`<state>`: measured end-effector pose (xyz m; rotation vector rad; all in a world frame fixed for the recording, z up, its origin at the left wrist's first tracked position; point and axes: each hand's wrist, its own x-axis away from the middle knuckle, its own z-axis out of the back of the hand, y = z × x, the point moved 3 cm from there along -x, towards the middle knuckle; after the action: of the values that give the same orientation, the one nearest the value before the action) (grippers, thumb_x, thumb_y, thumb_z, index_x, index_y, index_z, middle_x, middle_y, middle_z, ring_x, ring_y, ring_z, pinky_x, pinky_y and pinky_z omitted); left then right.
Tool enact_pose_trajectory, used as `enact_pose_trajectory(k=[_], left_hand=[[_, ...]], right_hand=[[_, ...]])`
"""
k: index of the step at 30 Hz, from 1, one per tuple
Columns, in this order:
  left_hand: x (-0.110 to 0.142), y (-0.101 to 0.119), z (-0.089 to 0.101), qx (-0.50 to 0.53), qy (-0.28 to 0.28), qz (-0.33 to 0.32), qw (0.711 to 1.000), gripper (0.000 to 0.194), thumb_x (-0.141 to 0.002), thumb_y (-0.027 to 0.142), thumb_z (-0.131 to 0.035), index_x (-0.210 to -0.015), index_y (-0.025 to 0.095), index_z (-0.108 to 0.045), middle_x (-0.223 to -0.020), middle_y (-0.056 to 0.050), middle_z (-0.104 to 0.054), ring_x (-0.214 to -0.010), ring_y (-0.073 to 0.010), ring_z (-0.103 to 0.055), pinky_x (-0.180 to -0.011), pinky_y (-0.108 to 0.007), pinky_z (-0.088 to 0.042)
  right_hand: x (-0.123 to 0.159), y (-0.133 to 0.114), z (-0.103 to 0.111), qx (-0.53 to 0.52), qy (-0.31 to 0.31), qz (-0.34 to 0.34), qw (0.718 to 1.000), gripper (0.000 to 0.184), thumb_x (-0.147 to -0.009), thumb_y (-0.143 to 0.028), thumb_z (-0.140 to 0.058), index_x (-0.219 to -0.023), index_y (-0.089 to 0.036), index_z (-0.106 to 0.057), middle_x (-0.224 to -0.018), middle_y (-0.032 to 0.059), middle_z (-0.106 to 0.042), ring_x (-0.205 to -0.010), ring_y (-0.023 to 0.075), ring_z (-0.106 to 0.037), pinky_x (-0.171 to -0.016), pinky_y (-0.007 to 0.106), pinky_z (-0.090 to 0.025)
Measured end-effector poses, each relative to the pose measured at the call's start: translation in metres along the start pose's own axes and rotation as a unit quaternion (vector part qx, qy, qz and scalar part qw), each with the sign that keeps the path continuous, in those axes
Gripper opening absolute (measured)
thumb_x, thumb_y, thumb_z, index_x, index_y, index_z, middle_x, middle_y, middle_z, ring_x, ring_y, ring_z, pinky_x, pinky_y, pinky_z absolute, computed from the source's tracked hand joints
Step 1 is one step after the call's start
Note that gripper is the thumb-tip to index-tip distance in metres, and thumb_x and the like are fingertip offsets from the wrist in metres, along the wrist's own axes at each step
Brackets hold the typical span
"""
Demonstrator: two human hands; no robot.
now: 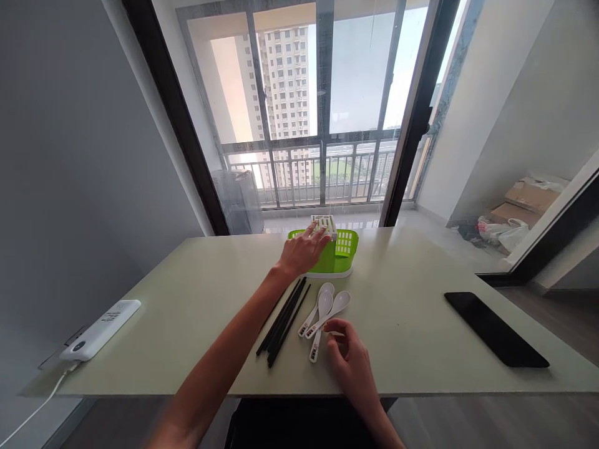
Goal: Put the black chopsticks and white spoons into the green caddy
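Observation:
My left hand [304, 251] reaches far forward and lies on the white slotted top [324, 223] of a bright green basket [346, 249]. Its fingers are stretched out over the slots, and the hand hides part of the basket's left side. Near the table's front, my right hand [350, 358] rests with loosely curled fingers and a gap between thumb and forefinger. Those fingertips are right beside several white spoons [325, 304] with printed handles, which overlap in a small pile. Whether they touch a handle I cannot tell. Several black chopsticks [286, 321] lie left of the spoons, partly behind my left forearm.
A white power strip [100, 330] with a cable lies at the table's left edge. On the right is a black phone-like slab [496, 329]. The pale table [402, 299] stands before a glass door, with cardboard boxes [528, 199] and bags beyond it.

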<state>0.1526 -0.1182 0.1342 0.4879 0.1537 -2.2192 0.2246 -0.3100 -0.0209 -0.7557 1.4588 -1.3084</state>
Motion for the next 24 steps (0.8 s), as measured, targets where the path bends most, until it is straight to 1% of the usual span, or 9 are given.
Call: enact_pose_trajectory(k=[2,4,7,9,12,15,18,22,24], left_hand=[[0.013,-0.012,-0.001,-0.011,0.048,-0.002,0.999,0.058,-0.106,0.054,-0.02,-0.149,0.028,-0.049,-0.16,-0.007,-0.043,-0.135,-0.0298,-0.053,-0.111,-0.048,-0.044],[0.026,-0.028,-0.005,-0.009,0.068,0.007,0.998,0.056,-0.106,0.051,-0.025,-0.15,0.023,-0.046,-0.155,-0.01,-0.049,-0.137,-0.028,-0.051,-0.114,-0.047,-0.041],[0.039,-0.05,-0.018,-0.005,0.049,0.009,0.999,0.052,-0.107,0.047,-0.028,-0.147,0.022,-0.049,-0.148,-0.009,-0.057,-0.138,-0.0253,-0.049,-0.114,-0.045,-0.041],[0.044,-0.059,-0.026,-0.014,0.038,-0.006,0.999,0.048,-0.107,0.045,-0.03,-0.143,0.024,-0.054,-0.148,-0.007,-0.058,-0.141,-0.025,-0.045,-0.115,-0.046,-0.039],[0.05,-0.064,-0.031,-0.039,0.049,-0.015,0.998,0.048,-0.107,0.045,-0.031,-0.143,0.025,-0.055,-0.151,-0.006,-0.055,-0.144,-0.0272,-0.041,-0.117,-0.048,-0.035],[0.055,-0.065,-0.032,-0.064,0.06,-0.012,0.996,0.049,-0.106,0.045,-0.031,-0.144,0.025,-0.054,-0.15,-0.006,-0.055,-0.141,-0.0295,-0.044,-0.117,-0.049,-0.035],[0.058,-0.067,-0.031,-0.077,0.057,-0.01,0.995,0.048,-0.106,0.044,-0.032,-0.146,0.027,-0.054,-0.151,-0.007,-0.054,-0.138,-0.0312,-0.046,-0.115,-0.051,-0.035],[0.063,-0.072,-0.028,-0.065,0.05,-0.002,0.997,0.048,-0.105,0.042,-0.033,-0.148,0.03,-0.049,-0.155,-0.005,-0.049,-0.14,-0.0312,-0.044,-0.115,-0.051,-0.035],[0.069,-0.073,-0.026,-0.046,0.06,0.007,0.997,0.049,-0.105,0.043,-0.034,-0.151,0.028,-0.045,-0.157,-0.007,-0.045,-0.14,-0.031,-0.043,-0.114,-0.05,-0.038]], right_hand=[[0.0,0.001,0.0,0.003,-0.001,-0.001,1.0,0.021,-0.091,-0.029,-0.052,-0.108,-0.021,-0.061,-0.111,0.0083,-0.071,-0.089,0.0213,-0.071,-0.078,0.032,-0.055],[0.0,0.002,0.0,0.006,-0.003,-0.006,1.0,0.021,-0.091,-0.03,-0.052,-0.108,-0.021,-0.061,-0.111,0.0078,-0.071,-0.09,0.0212,-0.071,-0.078,0.031,-0.055],[0.0,0.002,0.0,0.009,-0.006,-0.009,1.0,0.021,-0.092,-0.03,-0.051,-0.108,-0.021,-0.06,-0.111,0.008,-0.07,-0.092,0.0211,-0.07,-0.082,0.032,-0.054],[0.0,0.001,0.0,0.014,-0.009,-0.007,1.0,0.02,-0.092,-0.03,-0.05,-0.108,-0.021,-0.059,-0.111,0.0077,-0.07,-0.093,0.0208,-0.07,-0.084,0.032,-0.054],[0.001,0.0,0.0,0.019,-0.013,-0.007,1.0,0.02,-0.092,-0.029,-0.051,-0.107,-0.021,-0.06,-0.109,0.0075,-0.071,-0.092,0.0207,-0.07,-0.084,0.032,-0.054],[0.001,-0.001,0.001,0.018,-0.011,-0.004,1.0,0.019,-0.09,-0.029,-0.052,-0.106,-0.021,-0.061,-0.108,0.007,-0.071,-0.093,0.0206,-0.07,-0.085,0.031,-0.054],[0.001,-0.001,0.0,0.02,-0.011,-0.005,1.0,0.019,-0.091,-0.029,-0.052,-0.104,-0.021,-0.061,-0.107,0.0067,-0.072,-0.093,0.0203,-0.07,-0.086,0.031,-0.053],[0.001,0.0,0.001,0.024,-0.009,0.002,1.0,0.019,-0.09,-0.029,-0.053,-0.105,-0.02,-0.062,-0.106,0.0071,-0.072,-0.092,0.0208,-0.07,-0.085,0.032,-0.054],[0.001,0.001,0.001,0.022,-0.01,0.001,1.0,0.019,-0.09,-0.03,-0.053,-0.105,-0.021,-0.062,-0.106,0.0068,-0.072,-0.092,0.0208,-0.07,-0.085,0.032,-0.054]])
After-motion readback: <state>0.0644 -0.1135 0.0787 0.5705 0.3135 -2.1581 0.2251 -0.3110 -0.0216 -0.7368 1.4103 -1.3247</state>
